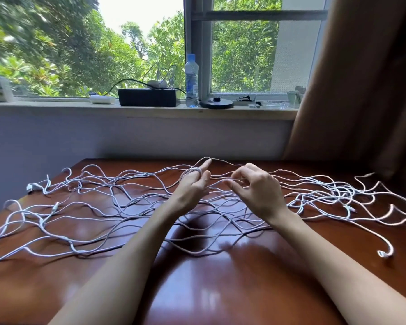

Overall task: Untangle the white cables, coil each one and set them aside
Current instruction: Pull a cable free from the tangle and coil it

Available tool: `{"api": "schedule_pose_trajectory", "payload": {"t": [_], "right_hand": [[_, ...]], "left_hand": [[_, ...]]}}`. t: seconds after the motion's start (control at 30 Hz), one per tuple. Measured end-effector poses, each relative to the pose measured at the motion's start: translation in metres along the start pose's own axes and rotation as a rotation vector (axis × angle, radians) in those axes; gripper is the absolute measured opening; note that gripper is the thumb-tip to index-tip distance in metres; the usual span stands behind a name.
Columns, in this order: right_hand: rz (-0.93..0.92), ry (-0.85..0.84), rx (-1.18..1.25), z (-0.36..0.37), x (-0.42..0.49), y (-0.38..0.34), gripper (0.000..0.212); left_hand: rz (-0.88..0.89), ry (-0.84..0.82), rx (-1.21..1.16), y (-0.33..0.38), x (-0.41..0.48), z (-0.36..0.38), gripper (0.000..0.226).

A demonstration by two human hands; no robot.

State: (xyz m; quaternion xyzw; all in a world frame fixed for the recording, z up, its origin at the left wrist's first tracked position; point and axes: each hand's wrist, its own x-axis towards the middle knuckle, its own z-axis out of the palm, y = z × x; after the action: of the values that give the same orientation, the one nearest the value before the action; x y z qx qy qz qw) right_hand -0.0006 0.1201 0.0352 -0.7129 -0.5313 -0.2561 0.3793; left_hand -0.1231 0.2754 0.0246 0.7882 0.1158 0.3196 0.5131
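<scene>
The left hand point(193, 186) had turns of cable wound round its raised fingers, gripping them there, the forefinger pointing up; this looked like the start of a coil. The right hand point(258, 188) pinched one strand between thumb and fingertips just beside it, probably to feed or free the run that passed between the two.

Nearer than the wrists the glossy reddish-brown wooden table point(209, 289) lay bare. Under both forearms and out to either side of the hands sprawled the thin white cables point(117, 207), crossing over one another in loose waves, none yet coiled or set aside. Well to the right of the right hand sat a denser knot point(338, 191), and a hooked plug end point(384, 253) lay closer in; to my eye that knot would snag any long pull.

Beyond the fingertips, on the pale windowsill point(56, 106), stood a black rectangular box point(147, 97), a clear plastic water bottle point(191, 80) and a round black base point(216, 103). A brown curtain point(361, 90) hung far right.
</scene>
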Motion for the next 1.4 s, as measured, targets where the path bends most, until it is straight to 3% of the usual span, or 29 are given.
{"api": "schedule_pose_trajectory", "payload": {"t": [0.07, 0.13, 0.27, 0.4, 0.5, 0.63, 0.73, 0.83, 0.93, 1.03, 1.17, 1.4], "right_hand": [[-0.043, -0.02, 0.06, 0.001, 0.001, 0.004, 0.019], [-0.099, -0.037, 0.114, 0.0, 0.002, 0.01, 0.013], [-0.092, -0.03, 0.141, 0.0, 0.002, 0.012, 0.014], [0.052, 0.048, 0.112, -0.005, 0.004, 0.01, 0.022], [0.177, 0.041, 0.079, -0.008, 0.005, 0.012, 0.031], [0.178, -0.023, 0.541, -0.006, 0.006, 0.01, 0.007], [0.256, -0.093, 0.761, -0.008, 0.007, 0.01, 0.011], [0.375, -0.121, 0.973, -0.01, 0.007, 0.005, 0.014], [0.426, -0.128, 1.033, -0.012, 0.008, 0.003, 0.014], [0.409, -0.093, 0.942, -0.014, 0.009, 0.005, 0.017], [0.385, -0.061, 0.764, -0.012, 0.009, 0.015, 0.014], [0.34, -0.119, 0.605, -0.004, 0.008, 0.023, 0.011]], "left_hand": [[-0.05, -0.043, -0.06, 0.002, -0.002, -0.002, 0.053], [-0.02, -0.092, 0.092, 0.002, -0.002, -0.007, 0.067], [0.093, -0.058, 0.518, -0.003, -0.001, -0.004, 0.03], [0.103, 0.055, 0.739, -0.003, -0.001, -0.003, 0.056], [0.058, 0.014, 0.815, 0.0, -0.004, -0.004, 0.061], [0.066, 0.013, 0.99, 0.004, -0.006, -0.004, 0.064], [0.004, 0.015, 0.988, -0.002, -0.005, -0.009, 0.068], [-0.002, 0.051, 0.819, -0.007, -0.005, -0.013, 0.077], [-0.047, -0.003, 0.452, -0.007, -0.003, -0.012, 0.07], [-0.108, -0.109, 0.044, -0.003, -0.003, -0.005, 0.066], [-0.182, -0.25, -0.211, 0.004, -0.004, -0.004, 0.061], [-0.183, -0.254, -0.84, 0.014, -0.002, -0.008, 0.056]]}}
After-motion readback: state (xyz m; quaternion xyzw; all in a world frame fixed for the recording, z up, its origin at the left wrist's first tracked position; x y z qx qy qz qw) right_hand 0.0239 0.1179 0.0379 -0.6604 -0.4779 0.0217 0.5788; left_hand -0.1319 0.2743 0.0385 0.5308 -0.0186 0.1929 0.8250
